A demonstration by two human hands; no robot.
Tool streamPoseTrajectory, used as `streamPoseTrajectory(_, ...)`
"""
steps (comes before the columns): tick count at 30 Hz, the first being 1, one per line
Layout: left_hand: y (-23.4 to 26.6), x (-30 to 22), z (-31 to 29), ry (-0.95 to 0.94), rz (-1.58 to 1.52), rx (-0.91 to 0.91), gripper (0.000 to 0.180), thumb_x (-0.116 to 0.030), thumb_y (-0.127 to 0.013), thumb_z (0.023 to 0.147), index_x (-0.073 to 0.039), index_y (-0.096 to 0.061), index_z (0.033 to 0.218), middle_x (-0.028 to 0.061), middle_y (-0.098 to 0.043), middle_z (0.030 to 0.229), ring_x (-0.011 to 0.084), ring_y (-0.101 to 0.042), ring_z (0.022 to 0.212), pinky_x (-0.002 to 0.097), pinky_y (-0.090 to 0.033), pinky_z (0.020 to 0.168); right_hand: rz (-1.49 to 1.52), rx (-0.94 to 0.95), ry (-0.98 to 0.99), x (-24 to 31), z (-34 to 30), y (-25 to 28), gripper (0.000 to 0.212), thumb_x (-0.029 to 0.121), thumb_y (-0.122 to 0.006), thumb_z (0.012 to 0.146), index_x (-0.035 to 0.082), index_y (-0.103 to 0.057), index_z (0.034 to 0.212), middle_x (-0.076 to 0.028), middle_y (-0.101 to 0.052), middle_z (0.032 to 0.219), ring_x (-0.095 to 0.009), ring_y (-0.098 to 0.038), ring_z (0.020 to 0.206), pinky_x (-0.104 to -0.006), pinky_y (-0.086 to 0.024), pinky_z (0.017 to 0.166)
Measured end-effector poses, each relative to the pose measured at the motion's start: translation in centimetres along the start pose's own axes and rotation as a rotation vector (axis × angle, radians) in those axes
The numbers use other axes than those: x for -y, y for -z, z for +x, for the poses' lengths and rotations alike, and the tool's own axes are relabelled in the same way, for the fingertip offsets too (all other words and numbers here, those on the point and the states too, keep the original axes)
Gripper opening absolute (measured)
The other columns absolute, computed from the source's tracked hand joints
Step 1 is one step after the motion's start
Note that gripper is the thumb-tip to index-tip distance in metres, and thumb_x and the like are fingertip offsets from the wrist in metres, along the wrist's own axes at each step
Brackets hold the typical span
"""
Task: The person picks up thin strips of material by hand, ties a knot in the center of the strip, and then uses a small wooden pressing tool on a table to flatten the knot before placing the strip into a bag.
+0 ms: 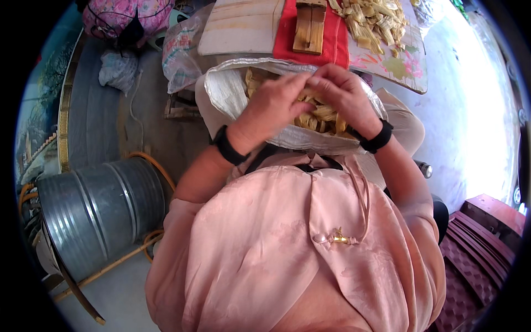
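My left hand (272, 106) and my right hand (344, 98) meet at the fingertips over a white woven sack (224, 91) lying open across my lap. The left hand is slightly smeared by motion; its thumb stands apart, but the other fingers are partly hidden. On the right hand the thumb and fingers press together in a pinch, and whatever they hold is too small or hidden to name. Inside the sack, under my hands, lie many dry, yellowish, husk-like strips (323, 119). Each wrist wears a black band.
Ahead, a low table carries a pale board (238, 27), a red cloth (285, 41) with a wooden block-like tool (310, 27), and a pile of dry strips (379, 25). A metal drum (105, 207) lies left; dark red furniture (475, 254) stands right. Plastic bags (118, 71) sit far left.
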State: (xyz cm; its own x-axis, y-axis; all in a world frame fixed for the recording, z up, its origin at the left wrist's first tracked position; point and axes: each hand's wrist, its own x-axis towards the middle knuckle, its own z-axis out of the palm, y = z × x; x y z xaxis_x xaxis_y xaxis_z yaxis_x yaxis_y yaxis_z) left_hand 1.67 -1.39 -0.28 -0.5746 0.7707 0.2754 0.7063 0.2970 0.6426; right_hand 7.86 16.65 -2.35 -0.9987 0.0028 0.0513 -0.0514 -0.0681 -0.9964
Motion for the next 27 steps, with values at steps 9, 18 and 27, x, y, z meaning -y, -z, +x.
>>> streamPoseTrajectory(9,1.6,4.5,-0.1,-0.434,0.577,-0.057,0.007,-0.017,-0.061,0.076,-0.013,-0.056,0.078,0.0017,-0.05,0.074,0.0208,-0.054,0.068,0.0342,-0.043,0.059,-0.457,0.187,0.014,1.1,-1.1,-0.6,0.025,0.025,-0.061,0.088,0.0,-0.063,0.09,-0.02,-0.061,0.078,-0.036,-0.058,0.072,-0.0401,-0.046,0.067)
streamPoseTrajectory(18,0.7,6.6,2.2,0.071,0.056,-0.037,0.014,-0.016,-0.062,0.084,-0.005,-0.055,0.09,0.0126,-0.062,0.091,0.0329,-0.062,0.084,0.0395,-0.048,0.069,-0.459,-0.094,-0.003,0.8,1.8,-0.3,0.019,0.02,-0.06,0.088,0.001,-0.065,0.09,-0.017,-0.06,0.069,-0.026,-0.06,0.063,-0.0363,-0.047,0.061)
streamPoseTrajectory(27,0.4,8.0,4.2,-0.19,0.574,-0.122,0.01,-0.013,-0.054,0.089,-0.009,-0.052,0.098,0.0053,-0.056,0.084,0.0257,-0.055,0.072,0.0349,-0.044,0.065,-0.399,-0.119,0.144,0.2,2.7,0.1,0.02,0.018,-0.063,0.09,-0.001,-0.065,0.088,-0.002,-0.053,0.06,-0.007,-0.046,0.057,-0.0263,-0.041,0.053)
